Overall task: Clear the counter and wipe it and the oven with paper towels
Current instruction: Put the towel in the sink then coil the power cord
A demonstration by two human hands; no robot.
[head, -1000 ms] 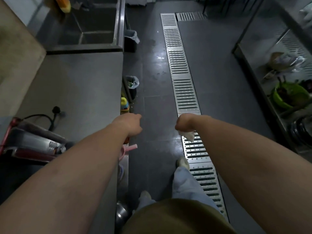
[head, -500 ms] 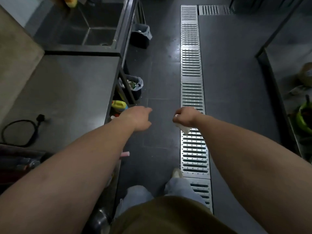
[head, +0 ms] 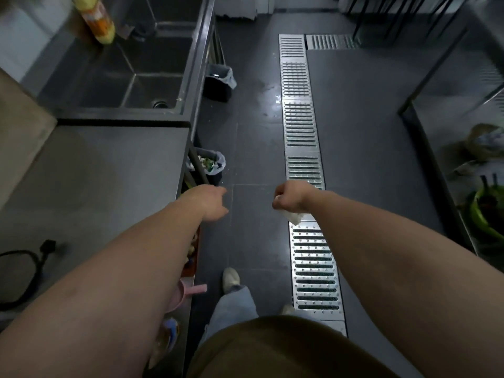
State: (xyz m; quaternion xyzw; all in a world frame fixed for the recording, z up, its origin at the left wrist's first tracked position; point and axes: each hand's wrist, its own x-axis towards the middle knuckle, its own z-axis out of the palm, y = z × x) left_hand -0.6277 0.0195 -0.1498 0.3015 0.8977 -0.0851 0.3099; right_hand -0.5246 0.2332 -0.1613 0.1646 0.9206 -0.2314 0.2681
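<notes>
Dim kitchen aisle; counter (head: 103, 170) bare here, oven gone from view behind. Right hand (head: 290, 198) clenched on used paper towel (head: 294, 217); left hand (head: 210, 201) loosely curled, empty. Closer to lined bin (head: 211, 162) now: likely disposal.

Dim kitchen: dark tiled floor (head: 362, 110) with a steel drain grate (head: 300, 126), steel sink (head: 141, 75) at left.

A single wide-angle camera sits on the person's head, facing forward and steeply down along the aisle. It views from standing height: counter (head: 90, 181) at 9 o'clock, floor drain (head: 302, 148) running toward 12, shelving (head: 441, 148) at 3, torso at 6.
</notes>
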